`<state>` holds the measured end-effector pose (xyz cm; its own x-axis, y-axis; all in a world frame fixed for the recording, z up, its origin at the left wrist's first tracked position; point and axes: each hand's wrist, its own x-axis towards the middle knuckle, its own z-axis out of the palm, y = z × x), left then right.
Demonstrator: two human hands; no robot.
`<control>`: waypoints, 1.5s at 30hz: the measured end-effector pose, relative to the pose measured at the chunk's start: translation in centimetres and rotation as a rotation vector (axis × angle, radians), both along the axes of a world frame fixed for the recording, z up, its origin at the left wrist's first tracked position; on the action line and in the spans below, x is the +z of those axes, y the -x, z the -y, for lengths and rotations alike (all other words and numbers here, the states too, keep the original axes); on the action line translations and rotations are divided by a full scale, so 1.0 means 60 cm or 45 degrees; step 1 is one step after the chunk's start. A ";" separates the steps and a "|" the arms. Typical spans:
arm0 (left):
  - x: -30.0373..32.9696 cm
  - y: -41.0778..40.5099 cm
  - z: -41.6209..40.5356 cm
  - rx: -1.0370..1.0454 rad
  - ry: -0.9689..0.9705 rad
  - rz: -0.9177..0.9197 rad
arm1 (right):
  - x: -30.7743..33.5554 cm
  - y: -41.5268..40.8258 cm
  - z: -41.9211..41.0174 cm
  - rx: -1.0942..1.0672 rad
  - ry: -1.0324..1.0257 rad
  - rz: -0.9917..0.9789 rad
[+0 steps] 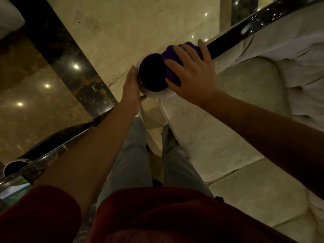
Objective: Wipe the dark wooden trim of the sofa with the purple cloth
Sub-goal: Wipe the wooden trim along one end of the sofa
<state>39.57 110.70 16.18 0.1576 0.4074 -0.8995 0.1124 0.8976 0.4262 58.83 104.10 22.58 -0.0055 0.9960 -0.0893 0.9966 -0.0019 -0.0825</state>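
Observation:
The sofa's dark glossy wooden trim (259, 23) runs along the top of the armrest from upper right down to a round dark end cap (151, 74) at centre. My right hand (192, 72) lies over the purple cloth (172, 74) and presses it onto the trim just behind the cap, fingers spread and bent over the cloth. My left hand (131, 86) rests flat against the left side of the cap's pale rim, fingers straight. Most of the cloth is hidden under my right hand.
The cream sofa seat cushion (219, 137) and tufted back (289, 67) fill the right side. A polished marble floor (131, 23) with a dark border strip (70, 58) lies to the left. A dark glossy table edge (52, 148) sits at lower left.

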 end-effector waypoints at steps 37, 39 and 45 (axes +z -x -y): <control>0.043 -0.010 0.008 -0.186 -0.084 -0.076 | -0.019 0.135 -0.044 -0.556 -0.105 -0.286; 0.043 -0.006 0.005 -0.217 -0.095 -0.079 | -0.019 0.125 -0.040 -0.468 -0.111 -0.278; 0.036 -0.040 0.005 -0.343 -0.522 -0.496 | -0.005 -0.004 0.016 0.031 -0.096 -0.014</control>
<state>41.95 110.38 18.34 -0.0051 0.7231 -0.6907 0.5287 0.5882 0.6119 59.06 103.15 22.31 -0.0302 0.9995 -0.0136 0.9953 0.0288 -0.0927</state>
